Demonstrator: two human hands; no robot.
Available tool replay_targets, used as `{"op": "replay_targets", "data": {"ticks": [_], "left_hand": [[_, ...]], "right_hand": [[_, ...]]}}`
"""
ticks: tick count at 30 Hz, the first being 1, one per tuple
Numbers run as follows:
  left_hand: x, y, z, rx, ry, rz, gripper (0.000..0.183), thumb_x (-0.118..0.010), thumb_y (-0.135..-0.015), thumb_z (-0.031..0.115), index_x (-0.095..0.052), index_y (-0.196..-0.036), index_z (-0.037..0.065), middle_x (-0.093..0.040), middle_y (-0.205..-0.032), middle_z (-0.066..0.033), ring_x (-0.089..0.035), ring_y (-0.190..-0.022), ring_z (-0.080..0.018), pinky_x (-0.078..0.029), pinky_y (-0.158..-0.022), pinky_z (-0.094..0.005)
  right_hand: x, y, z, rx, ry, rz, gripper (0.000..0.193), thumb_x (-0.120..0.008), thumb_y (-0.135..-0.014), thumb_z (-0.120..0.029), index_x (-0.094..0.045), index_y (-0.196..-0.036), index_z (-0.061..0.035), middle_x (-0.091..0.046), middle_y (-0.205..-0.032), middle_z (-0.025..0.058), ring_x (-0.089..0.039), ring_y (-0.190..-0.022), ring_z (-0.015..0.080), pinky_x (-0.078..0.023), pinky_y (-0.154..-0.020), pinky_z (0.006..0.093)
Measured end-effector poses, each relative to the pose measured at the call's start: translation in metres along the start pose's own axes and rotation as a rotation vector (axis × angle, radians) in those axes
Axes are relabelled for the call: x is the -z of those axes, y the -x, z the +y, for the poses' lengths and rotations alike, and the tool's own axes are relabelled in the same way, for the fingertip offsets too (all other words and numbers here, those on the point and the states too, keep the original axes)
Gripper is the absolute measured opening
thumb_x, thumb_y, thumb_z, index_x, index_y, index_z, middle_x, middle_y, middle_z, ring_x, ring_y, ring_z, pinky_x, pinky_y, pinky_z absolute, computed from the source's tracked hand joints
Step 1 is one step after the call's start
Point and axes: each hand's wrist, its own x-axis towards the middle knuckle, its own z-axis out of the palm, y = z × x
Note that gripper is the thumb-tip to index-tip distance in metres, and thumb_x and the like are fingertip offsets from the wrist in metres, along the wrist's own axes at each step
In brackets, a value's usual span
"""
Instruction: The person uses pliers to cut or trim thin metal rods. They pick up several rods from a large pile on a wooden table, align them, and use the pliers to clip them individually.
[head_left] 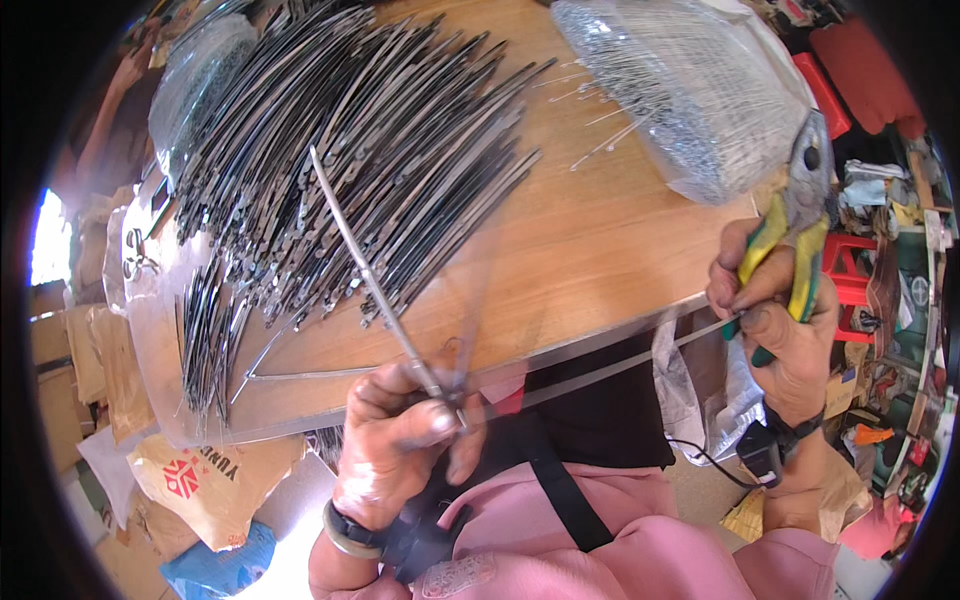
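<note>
Pink fabric clothing lies nearest us. Work seems partway through one piece; a heap of slim black and grey cables rests on the brown wooden table, done or waiting we cannot tell. We see the left hand clamp thumb and fingers on the lower end of a slim silver metal rod, which slants up beyond them. The right hand grips yellow-and-green-handled steel pliers, thumb and forefinger pinching a thin, blurred grey strand perhaps joined to the rod.

And there's open room through the middle of the tabletop, the heap of dark rods walling off the left, wire bag and raised pliers crowding the right!
</note>
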Motion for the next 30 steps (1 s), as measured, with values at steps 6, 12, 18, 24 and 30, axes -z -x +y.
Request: {"op": "replay_targets", "data": {"ticks": [6,12,18,24,30], "left_hand": [[0.013,0.008,-0.013,-0.154,-0.423,0.102,0.014,-0.067,-0.082,-0.006,-0.063,-0.095,-0.007,-0.062,-0.075,-0.0128,-0.056,-0.054,-0.0151,-0.044,-0.048,-0.0244],[0.012,0.01,-0.015,-0.058,-0.581,0.15,0.017,-0.069,-0.079,-0.005,-0.064,-0.095,-0.008,-0.064,-0.08,-0.0133,-0.059,-0.059,-0.0166,-0.045,-0.053,-0.0247],[0.012,0.007,-0.016,0.055,-0.732,0.02,0.004,-0.065,-0.086,-0.005,-0.065,-0.09,-0.005,-0.063,-0.075,-0.002,-0.057,-0.063,-0.0061,-0.046,-0.058,-0.0204],[0.009,0.01,-0.013,0.102,-0.755,0.034,0.004,-0.065,-0.086,-0.005,-0.064,-0.09,-0.006,-0.061,-0.072,-0.0017,-0.054,-0.061,-0.0044,-0.044,-0.055,-0.0201],[-0.002,0.012,-0.004,0.206,-0.602,0.134,0.019,-0.061,-0.086,-0.009,-0.066,-0.104,-0.005,-0.063,-0.075,-0.0036,-0.051,-0.058,-0.003,-0.04,-0.05,-0.0184]], "right_hand": [[-0.005,-0.01,0.006,0.137,0.336,-0.121,0.026,-0.08,-0.074,-0.012,-0.066,-0.089,0.0045,-0.06,-0.104,0.0162,-0.057,-0.087,0.019,-0.047,-0.076,0.0302],[-0.026,-0.013,0.002,0.226,0.683,-0.202,0.02,-0.076,-0.076,-0.012,-0.065,-0.085,0.0024,-0.06,-0.103,0.0157,-0.058,-0.081,0.0197,-0.048,-0.071,0.032],[-0.054,-0.026,0.005,0.54,1.061,-0.445,0.021,-0.071,-0.069,-0.011,-0.063,-0.083,0.0015,-0.059,-0.104,0.0133,-0.06,-0.085,0.0282,-0.044,-0.082,0.0422],[-0.057,-0.032,0.022,0.589,1.068,-0.586,0.028,-0.067,-0.056,-0.005,-0.062,-0.083,0.001,-0.057,-0.106,0.0116,-0.055,-0.092,0.0295,-0.037,-0.088,0.0472],[-0.055,-0.026,0.032,0.551,1.002,-0.571,0.035,-0.064,-0.051,-0.003,-0.063,-0.085,0.0022,-0.056,-0.104,0.0125,-0.054,-0.085,0.0302,-0.037,-0.086,0.0468]]}}
